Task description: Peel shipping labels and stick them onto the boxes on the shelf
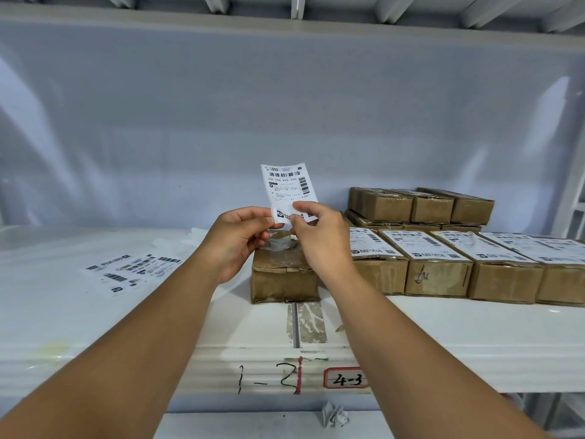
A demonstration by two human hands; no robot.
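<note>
Back wall (285, 106): a pale grey-blue sheet, smooth and faintly glossy, fills the space behind the shelf.
Shelf (443, 327): a white board that carries all the boxes, with another white shelf (285, 14) overhead.
Labelled boxes (440, 274): a row of brown cartons on the right of the shelf, side by side and touching, each with a white label on top.
Stacked boxes (421, 207): more brown cartons piled two high behind that row, near the wall.
Plain box (283, 283): a brown carton at the left end of the row, directly below both hands, with glossy clear tape on top and no label visible.
Left hand (237, 239): raised over the plain box, its thumb and fingers pinch the lower left edge of the held label.
Right hand (319, 236): just beside the left, it pinches the label's lower right part, thumb on the printed face.
Loose labels (133, 269): a strip of printed labels lies flat on the shelf, well to the left of the hands.
Held label (286, 188): upright between the two hands, printed side toward the camera, above the plain box and clear of it.
Tape (308, 321): worn strips cover a seam in the shelf, in front of the plain box.
Tag (346, 378): red-bordered, reading "4-3", on the shelf's front edge.
Crumpled paper (334, 415): a small white wad below the shelf edge.
</note>
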